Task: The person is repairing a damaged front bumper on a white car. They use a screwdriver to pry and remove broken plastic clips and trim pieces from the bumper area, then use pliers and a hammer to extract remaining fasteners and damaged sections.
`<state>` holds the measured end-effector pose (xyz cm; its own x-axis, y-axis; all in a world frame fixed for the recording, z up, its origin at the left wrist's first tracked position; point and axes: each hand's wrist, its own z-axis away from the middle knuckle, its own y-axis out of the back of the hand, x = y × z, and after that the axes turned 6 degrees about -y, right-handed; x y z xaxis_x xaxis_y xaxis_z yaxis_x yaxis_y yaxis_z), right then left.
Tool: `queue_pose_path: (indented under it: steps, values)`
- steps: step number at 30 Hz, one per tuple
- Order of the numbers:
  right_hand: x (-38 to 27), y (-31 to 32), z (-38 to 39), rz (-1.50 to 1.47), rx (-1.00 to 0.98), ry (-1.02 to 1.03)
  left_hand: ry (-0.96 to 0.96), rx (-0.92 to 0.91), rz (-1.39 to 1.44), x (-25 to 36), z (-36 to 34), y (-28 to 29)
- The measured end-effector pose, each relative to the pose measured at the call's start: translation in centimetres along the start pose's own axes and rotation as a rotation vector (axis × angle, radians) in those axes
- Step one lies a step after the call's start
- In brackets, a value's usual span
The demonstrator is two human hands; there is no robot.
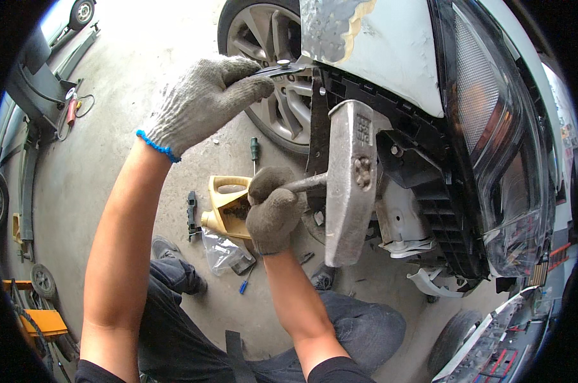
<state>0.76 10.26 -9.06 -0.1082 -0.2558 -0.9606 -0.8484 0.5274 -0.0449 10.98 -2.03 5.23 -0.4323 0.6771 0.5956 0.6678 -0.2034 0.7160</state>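
My left hand (202, 96), in a grey knit glove with a blue cuff, pinches a flat metal piece (281, 69) with a round stud on top. Its far end meets the lower edge of a car fender (391, 57), which has grey and tan filler patches. Below and to the right, my gloved right hand (275, 214) is wrapped around the thin handle of a hammer (351, 185). The hammer's large, worn metal head is close to the camera and blocks part of the car's exposed front corner. A headlight (493, 127) sits to the right of the fender.
A wheel (270, 70) stands behind the fender. On the floor lie a cut yellow jug (228, 207), a clear plastic bag (222, 252), a green-handled screwdriver (255, 150) and a black bracket (192, 216). A removed bumper (493, 338) is at the lower right, lift posts at left.
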Motion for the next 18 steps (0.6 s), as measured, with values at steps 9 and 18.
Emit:
queue_pose_path:
  steps: [9,18]
  values:
    - [-1.3,-0.3,0.1,0.089,-0.087,0.119,-0.068,0.113,0.015,-0.5,0.5,-1.0]
    - [0.2,0.1,-1.5,0.055,-0.129,-0.145,-0.02,0.041,0.066,-0.3,0.6,-0.7]
